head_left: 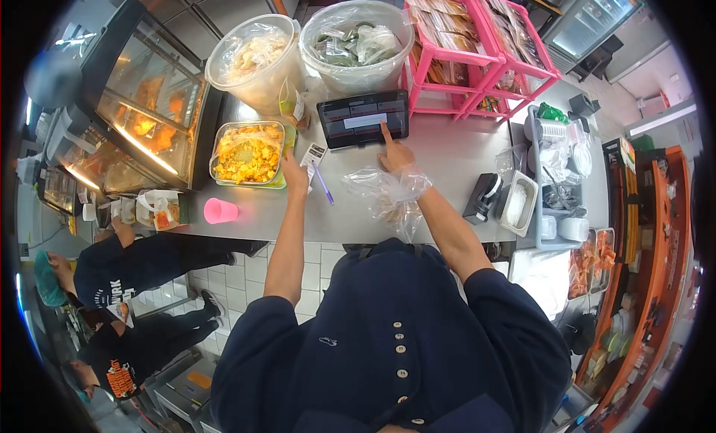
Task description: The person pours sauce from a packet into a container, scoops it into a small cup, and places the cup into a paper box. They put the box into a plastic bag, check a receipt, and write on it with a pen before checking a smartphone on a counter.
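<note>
My right hand [397, 155] reaches to the tablet [363, 138], its index finger stretched onto a pale box on the dark screen. The other fingers are partly curled. Crumpled clear plastic [389, 190] bunches around and below the right wrist. At the right edge of a clear container of yellow food [248, 154], my left hand [295, 172] is closed on the rim, its fingers partly hidden. A green edge shows under that container. Just right of the left hand lie a printed slip [314, 155] and a purple pen [324, 184].
Two large bag-lined tubs [253, 82] and pink racks [455, 67] of packets stand behind the tablet. A pink cup [221, 211] sits near the heated display case [153, 112]. A metal tin [516, 203] and blue crate [561, 235] are right. Two people in dark clothes stand left.
</note>
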`<state>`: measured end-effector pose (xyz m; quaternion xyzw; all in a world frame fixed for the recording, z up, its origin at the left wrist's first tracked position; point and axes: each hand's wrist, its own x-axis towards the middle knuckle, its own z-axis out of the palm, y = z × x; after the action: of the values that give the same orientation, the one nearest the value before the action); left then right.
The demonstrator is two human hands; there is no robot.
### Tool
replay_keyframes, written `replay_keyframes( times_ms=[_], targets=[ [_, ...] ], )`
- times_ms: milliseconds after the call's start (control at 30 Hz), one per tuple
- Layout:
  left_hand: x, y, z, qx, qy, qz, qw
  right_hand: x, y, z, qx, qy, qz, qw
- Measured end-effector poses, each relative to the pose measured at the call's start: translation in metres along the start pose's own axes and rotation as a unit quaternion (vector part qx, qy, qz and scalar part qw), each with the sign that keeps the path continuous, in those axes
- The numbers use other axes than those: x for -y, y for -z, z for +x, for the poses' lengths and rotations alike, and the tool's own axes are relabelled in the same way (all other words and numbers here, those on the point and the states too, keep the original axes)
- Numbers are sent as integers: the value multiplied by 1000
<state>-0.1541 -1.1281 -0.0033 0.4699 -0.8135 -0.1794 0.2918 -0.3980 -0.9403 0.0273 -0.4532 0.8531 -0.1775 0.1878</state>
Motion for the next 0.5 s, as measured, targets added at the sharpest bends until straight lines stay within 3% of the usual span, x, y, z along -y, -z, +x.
replay_keyframes(
  times_ms=[33,133,267,367,400,500],
  targets=[
    [-1,5,0,-13,-9,-5,1000,0,1,-1,-2,1,5,1000],
    [2,22,9,73,104,-120,985,5,2,0,-6,5,13,1000],
    [-3,39,20,-56,24,-38,997,10,4,3,-6,17,-6,1000],
    [-22,64,21,-103,72,-141,982,12,6,2,6,5,-25,1000],
    [-33,76,20,-81,131,-222,963,13,8,2,13,-5,-34,999],
    [-27,85,18,-75,176,-365,911,-17,-15,2,-26,31,-64,997]
  ],
)
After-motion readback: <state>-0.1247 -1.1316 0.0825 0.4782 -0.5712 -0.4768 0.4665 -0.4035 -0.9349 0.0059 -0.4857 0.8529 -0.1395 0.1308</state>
